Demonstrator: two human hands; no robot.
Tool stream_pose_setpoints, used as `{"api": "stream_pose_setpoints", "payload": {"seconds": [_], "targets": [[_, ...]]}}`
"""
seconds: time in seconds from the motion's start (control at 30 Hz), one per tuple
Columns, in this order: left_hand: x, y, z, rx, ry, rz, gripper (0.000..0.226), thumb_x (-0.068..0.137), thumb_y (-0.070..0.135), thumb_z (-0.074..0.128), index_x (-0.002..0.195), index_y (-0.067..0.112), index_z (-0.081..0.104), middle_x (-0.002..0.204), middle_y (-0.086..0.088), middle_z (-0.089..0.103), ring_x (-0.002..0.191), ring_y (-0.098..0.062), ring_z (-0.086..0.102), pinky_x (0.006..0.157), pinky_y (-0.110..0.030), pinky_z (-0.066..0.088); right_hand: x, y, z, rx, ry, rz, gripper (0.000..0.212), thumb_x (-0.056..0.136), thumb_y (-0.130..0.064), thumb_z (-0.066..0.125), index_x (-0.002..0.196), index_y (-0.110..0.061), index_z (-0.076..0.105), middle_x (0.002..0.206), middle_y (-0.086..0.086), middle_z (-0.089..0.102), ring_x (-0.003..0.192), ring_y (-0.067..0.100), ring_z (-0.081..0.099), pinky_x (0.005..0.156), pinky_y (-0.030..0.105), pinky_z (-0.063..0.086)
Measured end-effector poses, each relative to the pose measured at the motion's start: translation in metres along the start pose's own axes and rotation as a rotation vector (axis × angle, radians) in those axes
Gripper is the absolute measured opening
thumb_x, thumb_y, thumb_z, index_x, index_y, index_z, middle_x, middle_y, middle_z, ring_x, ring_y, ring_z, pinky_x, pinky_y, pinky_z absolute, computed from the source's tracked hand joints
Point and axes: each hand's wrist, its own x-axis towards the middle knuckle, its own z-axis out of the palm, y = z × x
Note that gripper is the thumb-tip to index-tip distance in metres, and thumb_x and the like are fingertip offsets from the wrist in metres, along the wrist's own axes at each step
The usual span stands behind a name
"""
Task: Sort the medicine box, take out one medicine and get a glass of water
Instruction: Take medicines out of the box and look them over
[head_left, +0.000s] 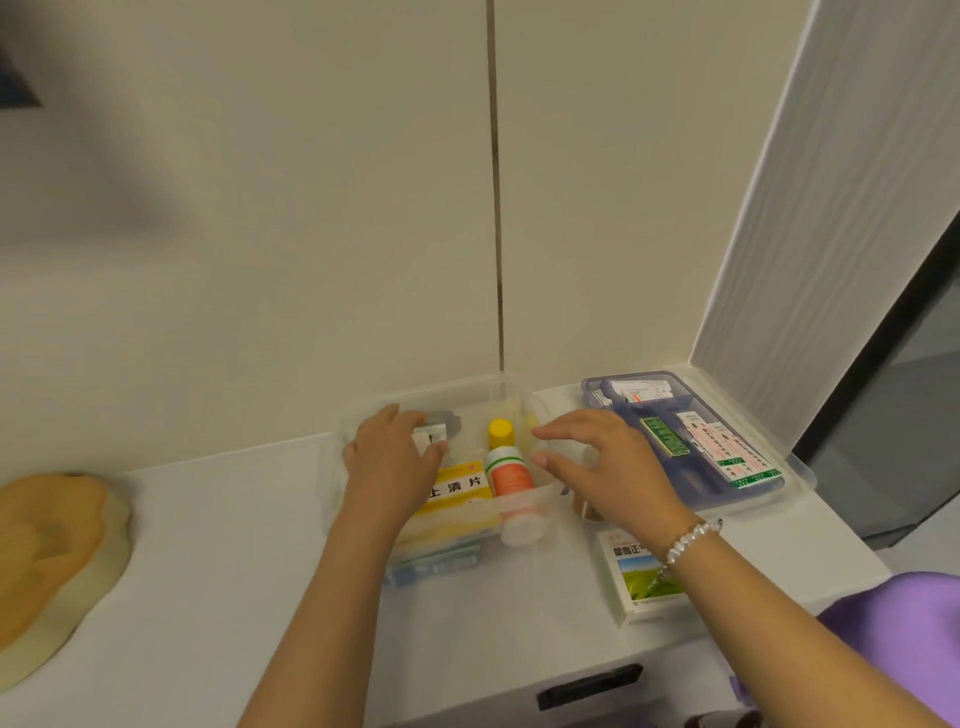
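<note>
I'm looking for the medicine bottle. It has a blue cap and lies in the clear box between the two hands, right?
Not quite: the head view shows the bottle has a yellow cap, not blue. It does lie in the clear box, between the left hand and the right hand.

View: one head-worn camera, wide-angle, edges bowed.
Position: above the near edge of the white surface (218, 545), close in.
Facing: forward and down, toward the far wall (260, 234).
Frame centre: clear medicine box (519, 512), with both forearms entering from the near edge.
Shared ground: none, single view.
</note>
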Motion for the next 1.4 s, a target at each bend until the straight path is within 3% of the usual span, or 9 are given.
{"api": "stream_pose_setpoints", "payload": {"seconds": [0.13,0.27,0.5,0.63,0.97,1.1,1.23,1.33,1.4], "targets": [[0.007,-0.017,-0.001,0.095,-0.120,-0.032,0.054,0.089,0.036,0.052,0.137,0.015,0.037,0.139,-0.011,0.043,0.128,-0.030,0.038,0.102,-0.039,0.032,0.007,-0.009,0.012,-0.009,0.009,-0.046,0.025,0.078,-0.030,0.069,0.102,-0.023,0.071,0.106,-0.005,0.067,0.105,0.011,0.051,0.089,0.016,0.032],[0.007,-0.017,0.004,0.223,-0.110,-0.015,0.050,0.087,0.041,0.054,0.129,0.015,0.047,0.127,-0.013,0.040,0.119,-0.031,0.035,0.098,-0.038,0.033,0.011,-0.017,0.027,-0.062,-0.042,-0.063,0.028,0.077,-0.032,0.069,0.103,-0.022,0.071,0.104,-0.001,0.068,0.104,0.015,0.053,0.094,0.025,0.037],[0.010,-0.021,0.004,-0.014,-0.197,-0.077,0.051,0.083,0.033,0.062,0.126,0.016,0.040,0.129,-0.013,0.043,0.118,-0.031,0.040,0.096,-0.039,0.037,0.017,-0.015,0.042,-0.105,-0.038,-0.018,0.030,0.077,-0.041,0.066,0.104,-0.027,0.070,0.104,-0.006,0.070,0.116,0.022,0.048,0.106,0.031,0.025],[0.011,-0.023,0.007,0.050,-0.201,-0.060,0.053,0.084,0.036,0.060,0.130,0.016,0.041,0.129,-0.012,0.031,0.122,-0.029,0.028,0.100,-0.036,0.033,0.018,-0.016,0.043,-0.052,-0.049,-0.028,0.031,0.078,-0.040,0.066,0.106,-0.026,0.068,0.105,-0.007,0.070,0.119,0.009,0.039,0.100,0.013,0.006],[0.015,-0.024,0.007,-0.056,-0.126,-0.033,0.044,0.083,0.020,0.063,0.122,0.015,0.045,0.126,-0.009,0.034,0.119,-0.024,0.032,0.089,-0.030,0.036,0.018,-0.019,0.039,-0.097,-0.095,-0.053,0.031,0.080,-0.040,0.063,0.107,-0.027,0.068,0.101,-0.007,0.071,0.116,0.005,0.038,0.096,0.011,0.005],[0.013,-0.022,0.003,-0.127,-0.157,-0.063,0.039,0.081,0.021,0.065,0.115,0.017,0.047,0.115,-0.010,0.047,0.100,-0.027,0.051,0.080,-0.034,0.048,0.018,-0.021,0.040,-0.117,-0.085,-0.062,0.030,0.080,-0.039,0.063,0.107,-0.026,0.068,0.097,-0.009,0.072,0.111,0.005,0.043,0.094,0.005,0.002],[0.005,-0.012,-0.013,-0.495,-0.126,-0.053,0.031,0.076,0.026,0.072,0.103,0.021,0.058,0.095,0.000,0.059,0.071,-0.012,0.056,0.049,-0.020,0.042,0.018,-0.023,0.039,-0.010,-0.059,-0.023,0.042,0.078,-0.033,0.067,0.119,-0.028,0.058,0.101,-0.010,0.065,0.108,0.011,0.050,0.106,0.025,0.030],[-0.001,-0.004,-0.035,-0.785,-0.262,-0.025,0.028,0.075,0.032,0.072,0.101,0.025,0.067,0.094,-0.001,0.066,0.075,-0.012,0.063,0.054,-0.014,0.049,0.018,-0.033,0.030,0.173,-0.090,-0.066,0.055,0.078,-0.028,0.069,0.126,-0.039,0.046,0.124,-0.013,0.053,0.108,0.005,0.052,0.093,0.022,0.041],[-0.006,0.000,-0.046,-0.867,-0.370,0.036,0.028,0.074,0.032,0.073,0.102,0.029,0.068,0.100,-0.003,0.070,0.085,-0.018,0.068,0.070,-0.024,0.056,0.017,-0.037,0.020,0.269,-0.180,-0.052,0.057,0.079,-0.028,0.068,0.126,-0.045,0.042,0.131,-0.015,0.050,0.114,0.002,0.050,0.094,0.021,0.042]]}}
